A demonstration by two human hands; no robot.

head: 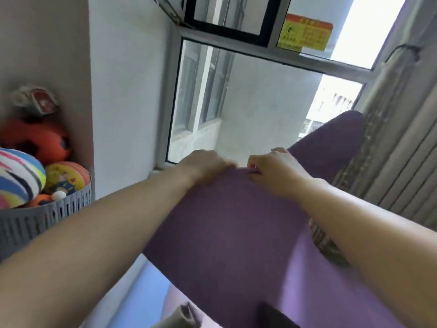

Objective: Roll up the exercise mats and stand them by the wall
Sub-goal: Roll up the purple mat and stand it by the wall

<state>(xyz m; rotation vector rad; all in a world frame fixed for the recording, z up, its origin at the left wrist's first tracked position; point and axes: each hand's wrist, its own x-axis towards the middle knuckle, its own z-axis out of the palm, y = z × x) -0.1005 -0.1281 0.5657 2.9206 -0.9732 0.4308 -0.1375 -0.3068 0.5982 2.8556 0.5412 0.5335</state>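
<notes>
Purple mat (pixel 224 221) was your big worry: soft matte foam, far edge raised by the window (pixel 236 102), middle sagging. I'd say it could flop or roll crooked if one side slipped. Rolled beige mat (pixel 390 138), ribbed & tied, leaned at the rt wall; a careless swing might topple it. Slatted grey basket (pixel 47 216) sat left w/ round balls. Your left hand (pixel 205 166) & right hand (pixel 276 171) both pinched that edge, fingers curled; left one blurred.
</notes>
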